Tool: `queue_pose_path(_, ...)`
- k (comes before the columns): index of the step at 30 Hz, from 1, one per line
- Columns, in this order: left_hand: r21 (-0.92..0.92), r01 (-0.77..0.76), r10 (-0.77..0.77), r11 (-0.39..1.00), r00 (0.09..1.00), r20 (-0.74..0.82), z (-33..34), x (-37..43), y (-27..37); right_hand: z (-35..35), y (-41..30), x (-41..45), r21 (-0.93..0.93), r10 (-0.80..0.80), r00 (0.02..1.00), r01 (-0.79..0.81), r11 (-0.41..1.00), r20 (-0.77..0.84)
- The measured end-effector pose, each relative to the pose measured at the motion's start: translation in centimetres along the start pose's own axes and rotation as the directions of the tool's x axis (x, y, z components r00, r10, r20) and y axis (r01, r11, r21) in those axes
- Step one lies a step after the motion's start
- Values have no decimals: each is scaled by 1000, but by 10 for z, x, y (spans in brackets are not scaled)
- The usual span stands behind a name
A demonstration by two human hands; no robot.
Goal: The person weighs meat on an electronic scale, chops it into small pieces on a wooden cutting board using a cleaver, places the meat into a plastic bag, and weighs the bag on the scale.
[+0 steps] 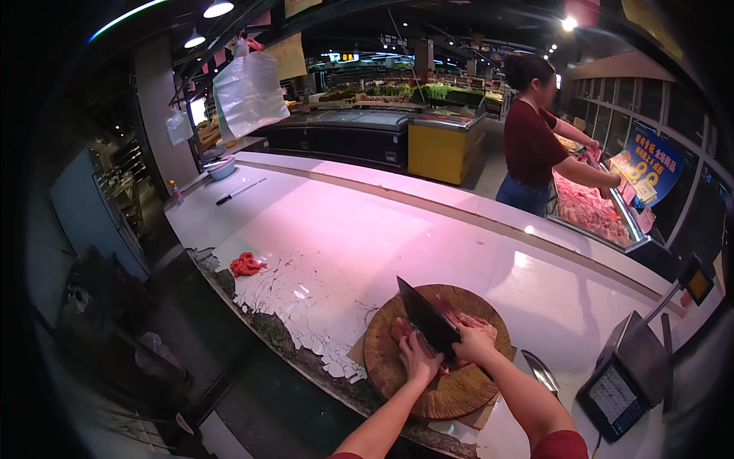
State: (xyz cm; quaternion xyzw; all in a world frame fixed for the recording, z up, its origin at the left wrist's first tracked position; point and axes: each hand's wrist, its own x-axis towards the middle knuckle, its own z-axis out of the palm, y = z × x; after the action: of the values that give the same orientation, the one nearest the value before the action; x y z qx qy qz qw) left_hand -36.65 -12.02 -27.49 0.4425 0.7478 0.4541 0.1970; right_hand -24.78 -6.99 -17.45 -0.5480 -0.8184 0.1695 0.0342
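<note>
A dark, broad-bladed cleaver (427, 318) stands over raw meat on a round wooden chopping block (384, 373). My right hand (475, 346) is closed at its handle end, with the blade pointing up and left across the block. My left hand (418, 360) presses on a piece of raw meat (402, 328) just left of the blade. Beyond the blade, on its right side, lies more raw meat (470, 321). Where the cutting edge meets the meat is hidden by the blade and my fingers.
Right of the block lie a knife (540, 370) and a weighing scale (616, 396). The white counter (355, 229) has a broken front edge. A red cloth (246, 264), a thin knife (241, 191) and a bowl (221, 168) sit leftward. Across it, a person (530, 137) handles meat.
</note>
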Motion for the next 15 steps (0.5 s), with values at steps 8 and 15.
queue_pose_path(8,139,-293,294,946,956,15,-47,45,-8,-5,50,13,140,-50,997,58,988,-63)
queue_pose_path(15,311,-675,577,669,735,355,-87,49,-32,11,54,25,64,-159,985,163,984,-65)
